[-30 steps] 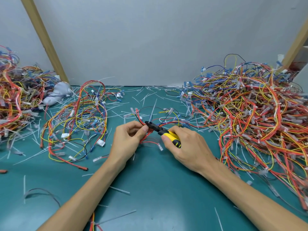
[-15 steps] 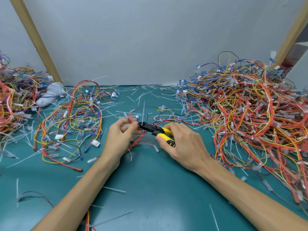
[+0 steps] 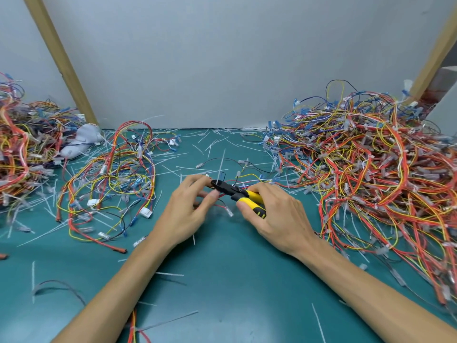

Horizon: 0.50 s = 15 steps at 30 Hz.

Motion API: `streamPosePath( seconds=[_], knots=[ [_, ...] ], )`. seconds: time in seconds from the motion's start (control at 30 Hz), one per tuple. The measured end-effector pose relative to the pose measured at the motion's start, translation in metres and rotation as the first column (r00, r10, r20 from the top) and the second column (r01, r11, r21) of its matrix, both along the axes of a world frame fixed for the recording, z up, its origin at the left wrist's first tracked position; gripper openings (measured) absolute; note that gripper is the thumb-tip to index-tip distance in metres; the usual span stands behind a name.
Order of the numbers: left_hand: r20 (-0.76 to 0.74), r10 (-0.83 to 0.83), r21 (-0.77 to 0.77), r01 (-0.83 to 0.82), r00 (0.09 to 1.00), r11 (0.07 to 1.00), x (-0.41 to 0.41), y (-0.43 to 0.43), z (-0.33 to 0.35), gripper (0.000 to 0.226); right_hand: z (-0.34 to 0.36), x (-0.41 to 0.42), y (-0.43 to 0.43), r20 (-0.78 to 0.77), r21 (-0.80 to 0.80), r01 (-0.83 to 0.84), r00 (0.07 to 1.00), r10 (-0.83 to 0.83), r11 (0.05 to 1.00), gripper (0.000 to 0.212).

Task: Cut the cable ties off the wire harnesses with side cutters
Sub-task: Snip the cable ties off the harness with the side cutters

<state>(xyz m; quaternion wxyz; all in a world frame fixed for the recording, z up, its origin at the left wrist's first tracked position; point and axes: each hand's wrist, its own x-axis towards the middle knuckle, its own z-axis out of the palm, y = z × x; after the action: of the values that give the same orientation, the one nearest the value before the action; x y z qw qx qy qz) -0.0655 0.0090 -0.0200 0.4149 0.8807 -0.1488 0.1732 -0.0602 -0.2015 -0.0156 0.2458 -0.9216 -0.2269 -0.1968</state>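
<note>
Centrally, left fingers (image 3: 200, 179) pinch a wire harness (image 3: 229, 211); right fingers (image 3: 248, 212) grip side cutters (image 3: 228, 188).

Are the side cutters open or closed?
Cannot tell. The side cutters' black tip sits against the left hand's fingers pinching the wire harness, hiding the blades; the right hand grips the yellow handles.

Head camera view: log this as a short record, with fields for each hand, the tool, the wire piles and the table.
left hand: pinches a small wire harness at the cutter tip
right hand: grips the side cutters by their yellow handles
piles: big pile on the right, loose harness on the left
table: green, strewn with cut ties
</note>
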Motion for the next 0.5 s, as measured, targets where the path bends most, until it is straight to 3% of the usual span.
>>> streamPosePath(
  seconds=[0.2, 0.33, 0.43, 0.5],
  knots=[
    [-0.147, -0.047, -0.150, 0.024, 0.988, 0.988, 0.0034, 0.0082, 0.0020, 0.018, -0.0009, 0.0003, 0.0012, 0.006, -0.005, -0.025, 1.000, 0.025, 1.000, 0.036],
    [-0.164, -0.083, -0.228, 0.044, 0.983, 0.973, 0.0036, 0.0101, 0.0037, 0.009, -0.0019, 0.0009, 0.0018, -0.002, 0.007, -0.020, 1.000, 0.020, 1.000, 0.037],
    [-0.136, -0.044, -0.192, 0.017, 0.990, 0.981, 0.0026, 0.0086, 0.0045, 0.008, -0.0028, 0.0033, 0.0015, 0.010, 0.005, -0.006, 1.000, 0.006, 1.000, 0.036],
    [-0.032, 0.038, -0.056, -0.039, 0.999, 0.998, 0.0013, 0.0086, 0.0043, 0.008, -0.0034, 0.0041, 0.0007, 0.012, -0.007, -0.002, 1.000, 0.002, 1.000, 0.035]
  ],
)
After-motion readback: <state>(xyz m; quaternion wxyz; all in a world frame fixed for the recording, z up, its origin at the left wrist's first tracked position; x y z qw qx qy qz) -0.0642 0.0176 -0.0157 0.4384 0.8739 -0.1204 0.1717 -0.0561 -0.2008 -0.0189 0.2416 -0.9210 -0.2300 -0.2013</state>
